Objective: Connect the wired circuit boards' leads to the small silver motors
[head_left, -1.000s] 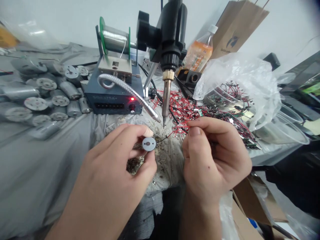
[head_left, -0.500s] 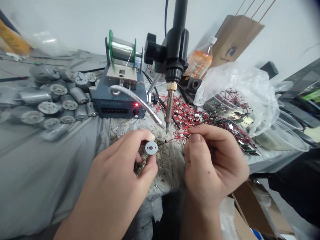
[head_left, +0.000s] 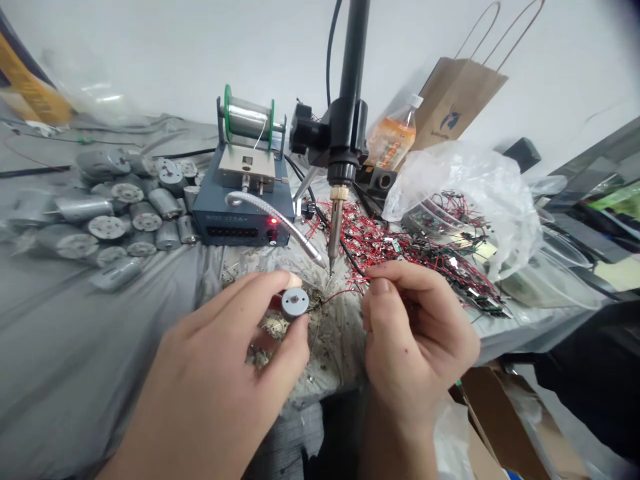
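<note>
My left hand point(head_left: 235, 353) grips a small grey electric motor point(head_left: 295, 304) between thumb and fingers, its round end face turned toward me. My right hand point(head_left: 415, 333) is closed in a pinch on a thin red wire point(head_left: 345, 291), which runs left toward the motor; where it meets the motor is hidden. Between and beyond both hands a soldering iron point(head_left: 336, 230) hangs tip-down in a black clamp point(head_left: 345, 130). Close to its tip ends the curved metal feed tube point(head_left: 280, 208) of a blue solder feeder point(head_left: 230, 213), which carries a solder spool point(head_left: 249, 120).
Several grey motors point(head_left: 107, 228) are heaped at the left. Red-wired small circuit boards point(head_left: 430, 257) lie piled at the right, beside a plastic bag point(head_left: 465, 180) and clear tubs point(head_left: 550, 277). Behind stand an orange drink bottle point(head_left: 393, 137) and a paper bag point(head_left: 455, 100). Solder debris point(head_left: 320, 353) litters the cloth.
The view has shifted slightly, and the scene sits a little lower. The motor has moved a bit left and away from the iron tip. Both hands keep their grips.
</note>
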Action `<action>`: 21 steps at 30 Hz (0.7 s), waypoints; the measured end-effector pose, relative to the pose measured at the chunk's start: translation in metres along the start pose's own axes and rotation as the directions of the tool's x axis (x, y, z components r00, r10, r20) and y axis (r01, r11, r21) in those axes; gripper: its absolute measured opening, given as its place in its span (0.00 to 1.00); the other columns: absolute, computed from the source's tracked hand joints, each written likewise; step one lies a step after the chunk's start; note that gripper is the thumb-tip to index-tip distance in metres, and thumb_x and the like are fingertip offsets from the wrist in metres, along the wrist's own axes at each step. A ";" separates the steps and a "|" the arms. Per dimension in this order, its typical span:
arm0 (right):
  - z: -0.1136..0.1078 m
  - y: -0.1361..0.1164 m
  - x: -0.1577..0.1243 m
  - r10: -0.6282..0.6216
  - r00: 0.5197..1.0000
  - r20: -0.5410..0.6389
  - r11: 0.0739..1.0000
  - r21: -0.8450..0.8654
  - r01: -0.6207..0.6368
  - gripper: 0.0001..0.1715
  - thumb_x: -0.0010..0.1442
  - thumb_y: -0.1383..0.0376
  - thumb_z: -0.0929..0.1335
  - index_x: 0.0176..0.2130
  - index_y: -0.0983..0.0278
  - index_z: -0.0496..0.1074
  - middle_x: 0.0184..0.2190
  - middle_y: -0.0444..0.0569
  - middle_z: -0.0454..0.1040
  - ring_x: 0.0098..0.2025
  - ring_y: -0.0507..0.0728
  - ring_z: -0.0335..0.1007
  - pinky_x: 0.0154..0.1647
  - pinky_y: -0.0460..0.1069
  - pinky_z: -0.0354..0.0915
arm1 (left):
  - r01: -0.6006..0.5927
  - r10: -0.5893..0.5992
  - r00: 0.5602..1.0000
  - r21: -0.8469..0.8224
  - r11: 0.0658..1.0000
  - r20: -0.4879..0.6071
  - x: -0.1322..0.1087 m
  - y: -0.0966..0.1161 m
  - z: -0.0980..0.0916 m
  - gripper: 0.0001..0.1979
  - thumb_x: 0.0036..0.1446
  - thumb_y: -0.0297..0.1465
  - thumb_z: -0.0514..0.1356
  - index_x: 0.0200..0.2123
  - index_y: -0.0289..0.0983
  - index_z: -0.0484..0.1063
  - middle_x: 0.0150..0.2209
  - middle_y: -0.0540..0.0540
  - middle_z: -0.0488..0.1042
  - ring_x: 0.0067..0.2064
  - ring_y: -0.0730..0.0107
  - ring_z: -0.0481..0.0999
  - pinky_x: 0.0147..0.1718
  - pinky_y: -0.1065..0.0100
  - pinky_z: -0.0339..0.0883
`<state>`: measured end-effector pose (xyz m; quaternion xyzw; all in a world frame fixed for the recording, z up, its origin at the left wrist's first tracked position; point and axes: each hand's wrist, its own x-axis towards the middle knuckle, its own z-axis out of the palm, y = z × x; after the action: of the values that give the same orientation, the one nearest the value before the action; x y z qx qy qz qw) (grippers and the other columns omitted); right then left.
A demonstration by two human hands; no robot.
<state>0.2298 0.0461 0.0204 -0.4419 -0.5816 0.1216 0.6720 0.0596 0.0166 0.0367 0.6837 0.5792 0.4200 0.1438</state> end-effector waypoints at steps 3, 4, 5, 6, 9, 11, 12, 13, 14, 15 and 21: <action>0.001 -0.001 -0.001 0.002 1.000 -0.004 1.000 -0.011 -0.002 0.09 0.69 0.71 0.71 0.43 0.60 0.82 0.25 0.39 0.70 0.26 0.49 0.70 0.27 0.45 0.67 | 0.018 -0.018 1.000 -0.053 0.998 0.005 0.002 0.000 0.001 0.10 0.63 0.31 0.65 0.46 0.52 0.74 0.40 0.59 0.83 0.31 0.74 0.84 0.32 0.74 0.79; 0.002 -0.001 -0.001 0.001 1.000 -0.002 1.000 -0.010 -0.001 0.09 0.68 0.71 0.71 0.43 0.60 0.82 0.25 0.39 0.71 0.25 0.49 0.69 0.26 0.45 0.66 | 0.022 -0.021 1.000 -0.073 0.997 0.014 0.002 0.001 0.002 0.09 0.63 0.31 0.64 0.45 0.51 0.74 0.40 0.59 0.83 0.31 0.74 0.84 0.32 0.76 0.79; 0.002 -0.001 -0.001 -0.001 1.000 0.001 1.000 -0.005 0.001 0.09 0.68 0.72 0.71 0.43 0.60 0.82 0.25 0.39 0.71 0.25 0.48 0.68 0.25 0.44 0.65 | 0.029 -0.027 0.999 -0.086 0.996 0.022 0.003 0.001 0.003 0.09 0.63 0.31 0.64 0.45 0.51 0.74 0.41 0.60 0.83 0.32 0.75 0.84 0.33 0.76 0.80; 0.003 -0.001 -0.001 -0.004 1.000 0.004 1.000 0.000 0.004 0.10 0.68 0.72 0.71 0.43 0.60 0.82 0.26 0.39 0.71 0.24 0.48 0.67 0.24 0.44 0.64 | 0.037 -0.035 0.999 -0.089 0.995 0.022 0.004 0.002 0.003 0.10 0.63 0.30 0.64 0.45 0.51 0.74 0.42 0.60 0.83 0.32 0.75 0.83 0.34 0.76 0.80; 0.004 -0.001 -0.001 -0.018 1.000 0.010 1.000 0.008 0.017 0.10 0.68 0.73 0.71 0.43 0.60 0.82 0.26 0.39 0.72 0.23 0.47 0.66 0.23 0.44 0.62 | 0.053 -0.054 0.999 -0.046 0.998 -0.004 0.004 0.002 0.006 0.13 0.62 0.31 0.66 0.48 0.53 0.74 0.44 0.61 0.83 0.29 0.76 0.81 0.36 0.73 0.81; 0.004 -0.001 -0.001 -0.027 1.000 0.014 1.000 0.007 0.027 0.10 0.67 0.73 0.71 0.43 0.60 0.82 0.26 0.39 0.72 0.23 0.47 0.66 0.22 0.44 0.62 | 0.059 -0.060 0.998 -0.008 0.998 -0.037 0.003 0.002 0.008 0.14 0.61 0.32 0.66 0.49 0.53 0.74 0.42 0.62 0.84 0.27 0.75 0.79 0.36 0.70 0.80; 0.004 -0.001 -0.001 -0.030 0.999 0.015 1.000 0.006 0.030 0.11 0.67 0.73 0.71 0.43 0.60 0.82 0.26 0.39 0.72 0.23 0.47 0.66 0.22 0.45 0.62 | 0.056 -0.056 0.997 0.008 0.998 -0.054 0.002 0.002 0.009 0.14 0.61 0.33 0.66 0.50 0.53 0.74 0.41 0.62 0.83 0.27 0.74 0.79 0.35 0.70 0.80; 0.004 -0.001 -0.001 -0.033 0.999 0.018 0.999 0.006 0.033 0.11 0.67 0.73 0.71 0.43 0.60 0.82 0.26 0.39 0.72 0.23 0.47 0.66 0.22 0.45 0.62 | 0.056 -0.054 0.996 0.024 0.998 -0.068 0.002 0.002 0.010 0.14 0.62 0.34 0.66 0.50 0.53 0.74 0.39 0.62 0.83 0.27 0.74 0.79 0.35 0.69 0.80; 0.004 -0.002 0.000 -0.038 0.999 0.021 0.999 0.006 0.037 0.11 0.68 0.74 0.70 0.43 0.60 0.82 0.27 0.40 0.73 0.23 0.47 0.66 0.22 0.45 0.62 | 0.049 -0.046 0.996 0.037 0.998 -0.082 0.001 0.002 0.011 0.14 0.62 0.34 0.66 0.50 0.54 0.74 0.38 0.62 0.83 0.27 0.73 0.79 0.35 0.69 0.79; 0.004 -0.002 0.000 -0.042 0.999 0.022 0.999 0.006 0.041 0.12 0.68 0.74 0.70 0.43 0.60 0.82 0.27 0.40 0.73 0.23 0.47 0.66 0.22 0.46 0.63 | 0.043 -0.038 0.995 0.049 0.998 -0.093 0.001 0.002 0.012 0.14 0.62 0.34 0.66 0.50 0.54 0.74 0.36 0.62 0.82 0.27 0.73 0.79 0.34 0.69 0.79; 0.002 -0.002 0.001 -0.071 0.996 0.052 0.997 0.012 0.071 0.14 0.68 0.76 0.69 0.45 0.60 0.81 0.29 0.41 0.76 0.24 0.48 0.65 0.23 0.47 0.63 | 0.015 -0.007 0.993 0.064 0.998 -0.114 0.000 0.001 0.015 0.14 0.63 0.34 0.67 0.51 0.55 0.74 0.35 0.63 0.80 0.27 0.75 0.77 0.34 0.71 0.76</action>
<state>0.2273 0.0465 0.0225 -0.4142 -0.6139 0.1122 0.6626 0.0713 0.0205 0.0278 0.6597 0.6035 0.4386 0.0905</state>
